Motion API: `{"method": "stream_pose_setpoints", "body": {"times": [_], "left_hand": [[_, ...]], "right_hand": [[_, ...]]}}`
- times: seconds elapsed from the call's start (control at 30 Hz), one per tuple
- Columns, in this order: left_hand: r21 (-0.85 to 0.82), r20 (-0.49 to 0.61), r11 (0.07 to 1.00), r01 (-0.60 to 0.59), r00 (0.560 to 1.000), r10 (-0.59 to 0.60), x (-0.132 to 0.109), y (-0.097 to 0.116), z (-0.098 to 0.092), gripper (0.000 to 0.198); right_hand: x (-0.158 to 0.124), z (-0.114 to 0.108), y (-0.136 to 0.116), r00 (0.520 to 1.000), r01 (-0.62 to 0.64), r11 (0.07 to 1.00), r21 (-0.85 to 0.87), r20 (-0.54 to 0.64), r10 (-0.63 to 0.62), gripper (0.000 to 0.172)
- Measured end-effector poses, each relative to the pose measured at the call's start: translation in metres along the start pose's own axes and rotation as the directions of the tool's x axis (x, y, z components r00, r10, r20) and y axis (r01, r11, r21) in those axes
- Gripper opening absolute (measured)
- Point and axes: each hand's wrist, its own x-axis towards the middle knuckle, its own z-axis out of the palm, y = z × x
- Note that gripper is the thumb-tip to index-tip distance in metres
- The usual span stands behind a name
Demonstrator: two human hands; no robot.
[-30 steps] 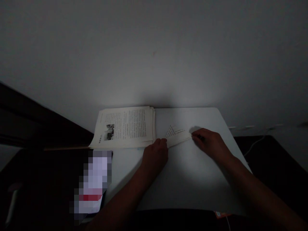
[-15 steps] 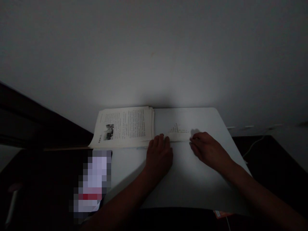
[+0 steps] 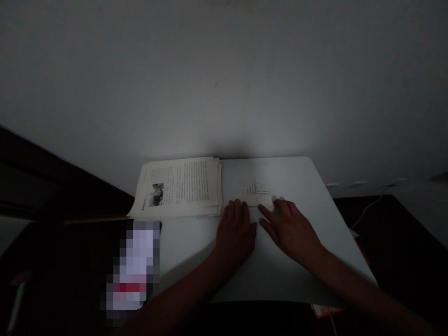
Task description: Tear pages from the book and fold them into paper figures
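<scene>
A folded sheet of printed paper (image 3: 257, 193), roughly triangular with a plain strip along its near edge, lies flat on the white table (image 3: 273, 270). My left hand (image 3: 236, 226) rests palm down at the paper's left corner, fingers stretched out. On the near edge of the paper, my right hand (image 3: 290, 224) touches down with its index finger extended and its thumb apart. The fingers partly cover both lower corners of the paper.
Left of the paper lies an open book or stack of printed pages (image 3: 178, 186), overhanging the table's left side. A blurred-out phone-like object (image 3: 136, 261) is at the left edge. The wall (image 3: 224, 93) rises behind; a cable (image 3: 367, 212) runs at right.
My right hand has moved left along the paper's near edge, opening from a pinch at the right corner. My left hand has shifted slightly right and stays flat.
</scene>
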Motion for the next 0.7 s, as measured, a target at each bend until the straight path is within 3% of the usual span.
{"method": "stream_pose_setpoints", "body": {"times": [0.3, 0.5, 0.7], "left_hand": [[0.004, -0.017, 0.997, -0.075, 0.997, 0.075, -0.004, 0.006, -0.006, 0.045], [-0.013, 0.037, 0.996, -0.085, 0.996, 0.086, -0.027, 0.018, -0.012, 0.042], [-0.005, -0.021, 0.998, -0.061, 0.998, 0.061, -0.054, 0.021, -0.012, 0.042]], "right_hand": [[-0.006, 0.001, -0.008, 1.000, -0.008, 1.000, 0.013, -0.019, 0.008, 0.038], [-0.026, 0.003, -0.020, 1.000, 0.023, 0.999, 0.024, 0.010, -0.023, 0.035], [-0.043, 0.000, -0.034, 0.999, 0.021, 0.999, 0.028, 0.035, -0.022, 0.037]]}}
